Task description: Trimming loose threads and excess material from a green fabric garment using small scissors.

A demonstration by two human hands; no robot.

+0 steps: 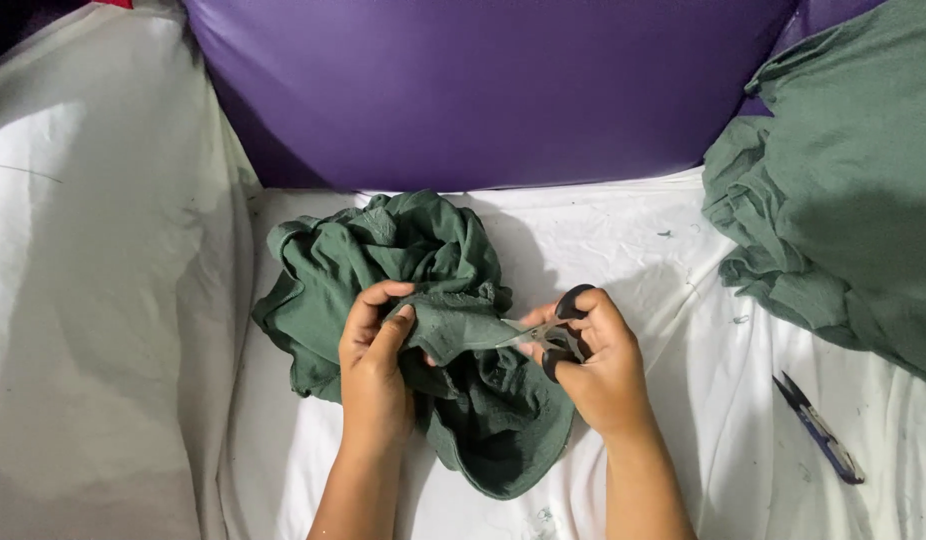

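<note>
1. Green cloth is the whole story here: the crumpled green garment [423,290] sits in the centre of the frame on the white sheet [623,240], and you have a fold of it pulled up between your hands.

2. Your left hand [375,355], just left of centre, has its fingers closed on that fold, thumb below and fingertips curled over the top, drawing the fabric taut toward the right.

3. Your right hand [598,360], right of centre, has its fingers threaded through the black loops of the small scissors [553,333]. The blades point left and meet the edge of the stretched fold. Whether the blades are parted or closed, I cannot tell; they are too thin to read.

4. By my reading, you are in the trimming step: snipping a loose thread or an edge off the fold, not cutting the cloth through.

5. The next move, as I judge it, calls for steady tension from the left hand and only the blade tips at the fabric, so that the snip catches nothing beneath the fold.

6. Around you: a second heap of green fabric [843,180] fills the upper right, well apart from your hands. A blue thread snipper [821,430] lies on the sheet at lower right, untouched. A purple cushion [483,90] runs across the top, and small green clippings dot the sheet.
</note>
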